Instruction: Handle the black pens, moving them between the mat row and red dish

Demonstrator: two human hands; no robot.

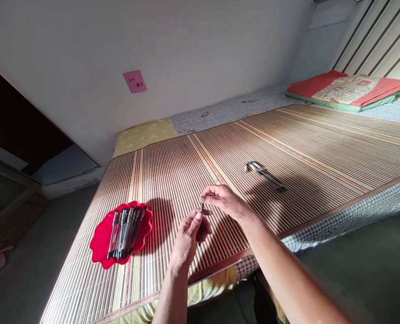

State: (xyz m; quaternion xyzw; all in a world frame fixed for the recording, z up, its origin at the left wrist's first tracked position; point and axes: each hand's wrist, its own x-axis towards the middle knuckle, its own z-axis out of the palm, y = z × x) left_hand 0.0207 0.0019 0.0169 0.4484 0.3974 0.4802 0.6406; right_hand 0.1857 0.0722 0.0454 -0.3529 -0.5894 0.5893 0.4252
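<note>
A dark pen [202,207] stands nearly upright between my hands, above the front part of the slatted mat. My left hand [190,227] is closed around its middle, and its lower tip pokes out below the fingers. At the top end, my right hand [222,198] pinches the pen between thumb and fingertips. Left of my hands, a red scalloped plate [98,243] bears several black-and-clear pens [125,231] lying side by side. Beyond my right hand, a few more pens [265,174] lie together on the mat. My fingers hide most of the held pen.
The bamboo mat [173,180] covers a bed along a white wall [200,58]. A folded red and floral quilt [348,90] lies at the far right. A pink note [134,81] is stuck on the wall. The bed's front edge runs beneath my forearms.
</note>
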